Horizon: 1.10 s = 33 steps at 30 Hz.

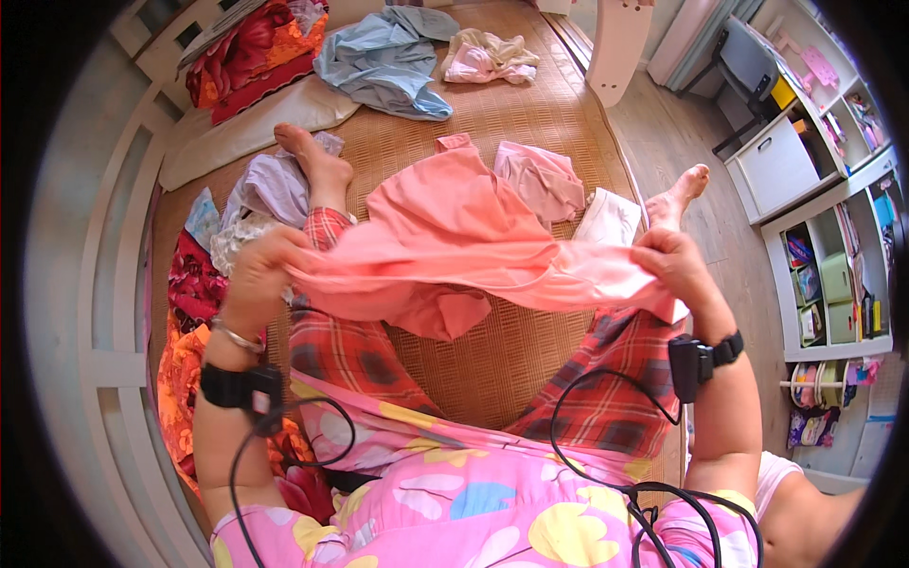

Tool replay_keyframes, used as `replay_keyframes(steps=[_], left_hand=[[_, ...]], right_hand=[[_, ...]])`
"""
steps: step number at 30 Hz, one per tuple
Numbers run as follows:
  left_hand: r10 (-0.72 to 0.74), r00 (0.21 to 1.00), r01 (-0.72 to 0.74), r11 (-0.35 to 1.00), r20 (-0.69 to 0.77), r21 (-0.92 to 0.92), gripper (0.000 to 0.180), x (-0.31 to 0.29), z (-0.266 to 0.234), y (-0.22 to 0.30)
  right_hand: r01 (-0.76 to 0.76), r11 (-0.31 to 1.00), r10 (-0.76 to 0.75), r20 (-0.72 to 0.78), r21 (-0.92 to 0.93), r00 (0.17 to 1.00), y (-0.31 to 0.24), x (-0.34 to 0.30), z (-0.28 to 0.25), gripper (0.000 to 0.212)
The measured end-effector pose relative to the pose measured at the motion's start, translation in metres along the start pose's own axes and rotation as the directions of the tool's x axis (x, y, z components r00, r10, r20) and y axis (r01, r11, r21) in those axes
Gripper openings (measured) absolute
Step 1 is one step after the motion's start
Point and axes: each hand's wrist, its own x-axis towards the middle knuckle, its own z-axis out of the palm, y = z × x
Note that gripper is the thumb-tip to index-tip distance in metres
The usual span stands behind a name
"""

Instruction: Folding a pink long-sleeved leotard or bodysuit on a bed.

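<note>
A coral-pink garment is stretched sideways between my two hands, above the woven mat and across my spread legs. My left hand is closed on its left end, my right hand on its right end. The middle of the cloth sags in loose folds, and its exact cut cannot be made out. Just beyond it lies a folded dusty-pink garment, with a white folded cloth beside my right foot. Near my left hand are a pale lilac garment and white lacy cloth.
Light-blue cloth, a cream and pink bundle and red floral bedding lie at the far end. A white bed rail runs along the left. Shelves stand right. Another person's bare skin shows at lower right. Black cables hang from my wrists.
</note>
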Motion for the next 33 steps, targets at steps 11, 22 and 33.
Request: replay_keyframes(steps=[11, 22, 33], left_hand=[[0.045, 0.977, -0.128, 0.906, 0.207, 0.405, 0.019, -0.022, 0.050, -0.001], [0.036, 0.916, -0.298, 0.727, 0.400, 0.618, 0.009, -0.032, 0.050, 0.009], [0.361, 0.933, -0.115, 0.287, 0.004, 0.951, 0.028, 0.030, 0.014, 0.102]], right_hand=[[0.546, 0.808, -0.429, 0.414, -0.221, 0.803, -0.050, -0.010, 0.110, 0.015], [0.540, 0.606, -0.032, 0.661, -0.584, 0.750, -0.017, -0.033, 0.150, 0.017], [0.534, 0.558, -0.749, -0.108, -0.635, 0.654, -0.156, -0.015, 0.003, 0.036]])
